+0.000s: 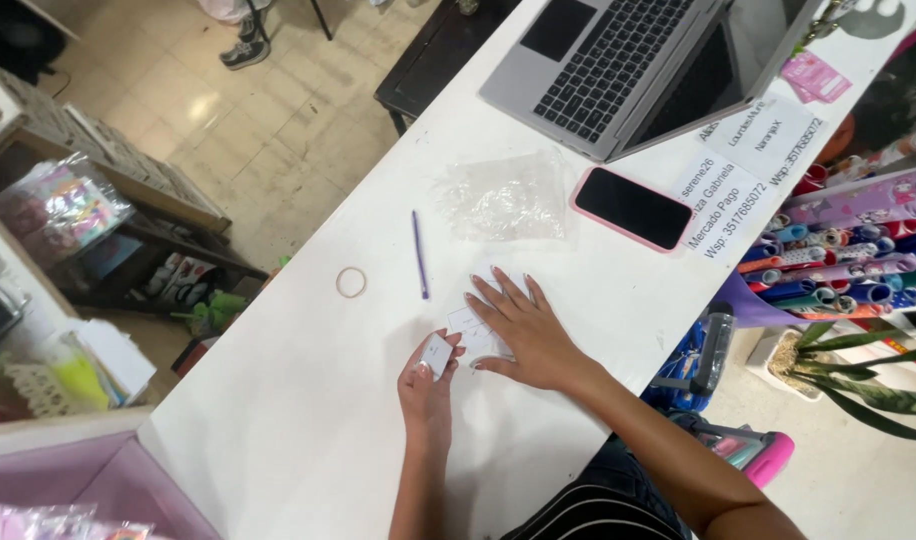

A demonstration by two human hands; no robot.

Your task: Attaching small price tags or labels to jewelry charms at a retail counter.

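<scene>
White laminate runs under your hands: a long counter [308,400] that crosses the view on a slant, with a pale tiled floor [268,110] beyond its far edge. Your left hand [428,385] pinches a small white card [437,354] between thumb and fingers, a narrow grip that lifts it just off the surface. Your right hand [523,330] lies flat beside it, fingers spread and pressing on a few more white cards [466,322] that lie on the counter; that hand grasps nothing. Just beyond your fingertips lies a crumpled clear plastic bag [506,197], with a purple pen [419,255] to its left and a tan rubber band [351,282] further left again. A phone in a pink case [632,208] lies face up, screen dark, just beside the bag, and an open grey laptop [618,60] sits at the far end. White paper slips [753,165] are stuck near the counter's right edge. Past that edge you see rolls of coloured wrapping paper [858,250] and a green plant [858,370]. Low shelves [108,200] with packaged goods stand across the floor on the left.
</scene>
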